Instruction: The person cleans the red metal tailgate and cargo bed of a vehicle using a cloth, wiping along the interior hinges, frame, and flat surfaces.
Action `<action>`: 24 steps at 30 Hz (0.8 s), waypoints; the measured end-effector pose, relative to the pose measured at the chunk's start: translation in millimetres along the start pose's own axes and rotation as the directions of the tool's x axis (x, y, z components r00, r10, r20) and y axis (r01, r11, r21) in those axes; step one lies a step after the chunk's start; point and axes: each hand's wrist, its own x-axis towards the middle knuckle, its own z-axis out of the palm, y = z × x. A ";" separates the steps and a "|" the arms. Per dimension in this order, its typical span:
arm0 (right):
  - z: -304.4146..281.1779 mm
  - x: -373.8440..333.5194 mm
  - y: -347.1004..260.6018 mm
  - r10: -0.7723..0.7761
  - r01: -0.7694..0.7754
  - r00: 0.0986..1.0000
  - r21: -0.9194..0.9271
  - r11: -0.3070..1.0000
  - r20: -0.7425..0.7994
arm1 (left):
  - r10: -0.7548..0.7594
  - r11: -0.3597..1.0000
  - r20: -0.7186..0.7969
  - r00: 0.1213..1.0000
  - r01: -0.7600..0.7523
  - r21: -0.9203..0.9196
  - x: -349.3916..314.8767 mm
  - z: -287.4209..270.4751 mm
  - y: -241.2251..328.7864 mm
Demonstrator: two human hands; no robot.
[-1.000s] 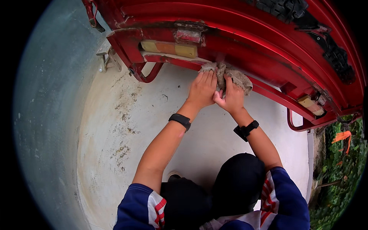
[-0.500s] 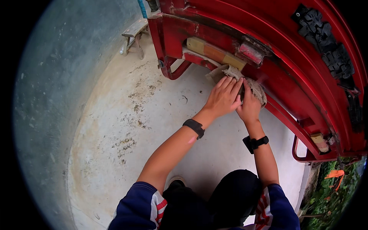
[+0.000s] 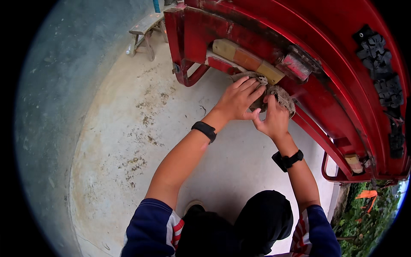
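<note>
A frayed grey-brown rag [image 3: 286, 99] lies against the lower edge of a red metal vehicle panel [image 3: 248, 29], just below a yellow and orange reflective strip [image 3: 248, 60]. My left hand [image 3: 239, 99] grips the rag's left part, its fingers bent over the cloth and its thumb pointing right. Close beside it, my right hand [image 3: 275, 119] has its fingers curled into the right part of the rag. The two thumbs nearly meet, and some of the cloth is hidden behind the fingers.
A red tube-shaped lamp [image 3: 295, 65] sits on the panel near the rag. Black clips [image 3: 381, 68] line the panel's right side. At upper left a wooden bench [image 3: 146, 24] stands on the stained concrete floor [image 3: 128, 128]. Green plants [image 3: 359, 218] grow at lower right.
My left hand has shifted slightly left and its thumb has spread. My right fingers have curled tighter into the rag. The whole view has shifted a little.
</note>
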 end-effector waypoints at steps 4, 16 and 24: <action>7.3 8.1 -10.3 -0.069 0.069 0.995 0.002 0.998 0.075 | -0.008 0.999 0.005 1.000 0.007 0.043 -6.9 -8.9 -13.0; 35.4 28.9 -32.1 -0.054 0.046 0.988 0.054 0.997 0.146 | -0.014 0.954 -0.022 1.000 0.020 0.301 -10.9 -27.2 -30.2; 49.4 38.5 -28.2 -0.134 0.119 0.986 0.145 0.982 0.098 | -0.074 0.908 -0.063 0.995 0.094 0.409 -15.0 -36.9 -43.0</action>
